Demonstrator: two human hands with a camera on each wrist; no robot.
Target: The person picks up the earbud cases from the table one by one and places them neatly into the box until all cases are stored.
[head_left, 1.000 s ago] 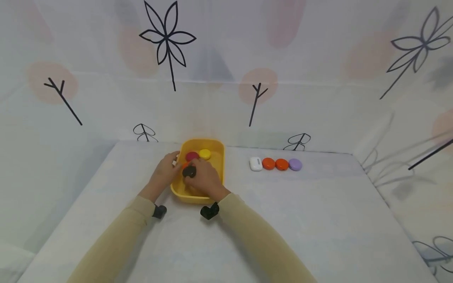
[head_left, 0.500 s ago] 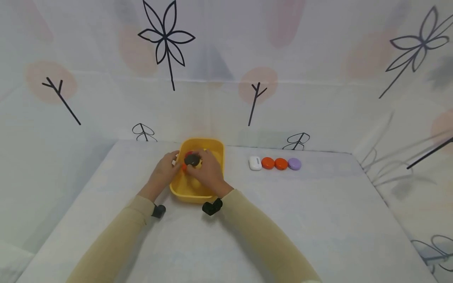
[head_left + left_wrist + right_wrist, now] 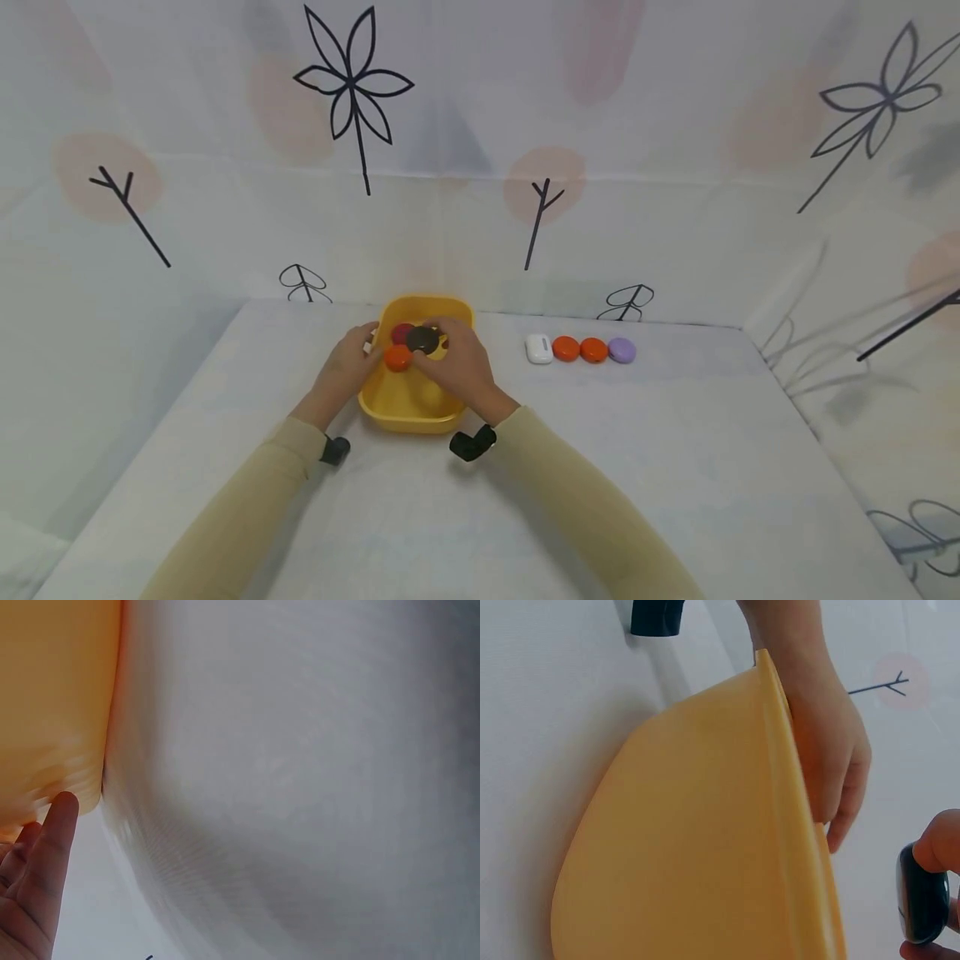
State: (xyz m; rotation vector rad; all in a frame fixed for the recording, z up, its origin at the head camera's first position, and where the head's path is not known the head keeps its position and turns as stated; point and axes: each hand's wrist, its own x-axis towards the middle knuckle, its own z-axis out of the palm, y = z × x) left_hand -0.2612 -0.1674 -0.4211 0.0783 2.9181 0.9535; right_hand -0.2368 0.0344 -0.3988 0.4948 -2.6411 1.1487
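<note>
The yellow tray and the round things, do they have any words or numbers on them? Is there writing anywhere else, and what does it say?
No word, number or brand can be read anywhere.
White case: a grey mark, too small to read.
Yellow tray, dark disc, orange discs, purple disc: no writing shows.
Backdrop: black line drawings, not letters.
</note>
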